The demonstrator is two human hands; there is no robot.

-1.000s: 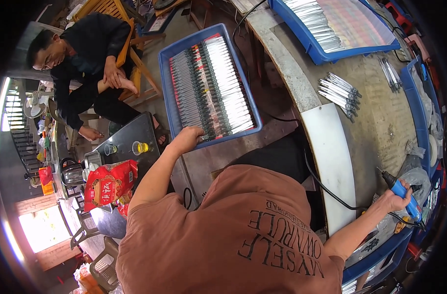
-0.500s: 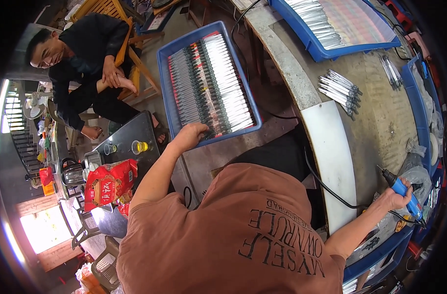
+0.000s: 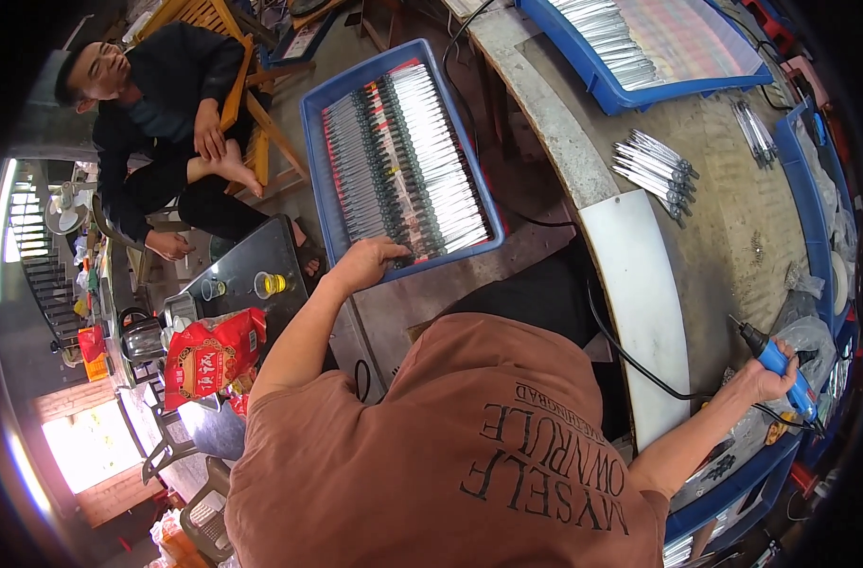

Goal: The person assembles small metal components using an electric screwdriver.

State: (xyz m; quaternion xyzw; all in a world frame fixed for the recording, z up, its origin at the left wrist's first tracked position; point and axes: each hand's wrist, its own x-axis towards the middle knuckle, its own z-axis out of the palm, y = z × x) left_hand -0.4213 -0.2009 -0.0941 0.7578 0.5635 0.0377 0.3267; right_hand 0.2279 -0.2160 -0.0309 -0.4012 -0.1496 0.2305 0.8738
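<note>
A long workbench point(image 3: 734, 218) of rough, mottled concrete curves along the right side, with a smooth white board point(image 3: 640, 312) lying on its near edge. Beyond it the room is a cluttered workshop with a bare grey floor, where another person in black point(image 3: 157, 123) sits on a wooden chair beside a dark low table.

Two blue plastic trays come next: one point(image 3: 398, 161) stands off the bench on a metal stand and is filled with tight rows of slim silver and dark rods, the other point(image 3: 640, 57) rests at the far end of the bench. A loose bundle of silver rods point(image 3: 654, 170) lies between them on the concrete.

Since half a second ago the left hand point(image 3: 365, 263) has stayed on the near rim of the tray, fingers curled over the rod ends. The right hand point(image 3: 763, 379) has shifted only slightly and keeps its fingers wrapped around a blue corded power tool point(image 3: 777, 364), low at the bench's near right.
</note>
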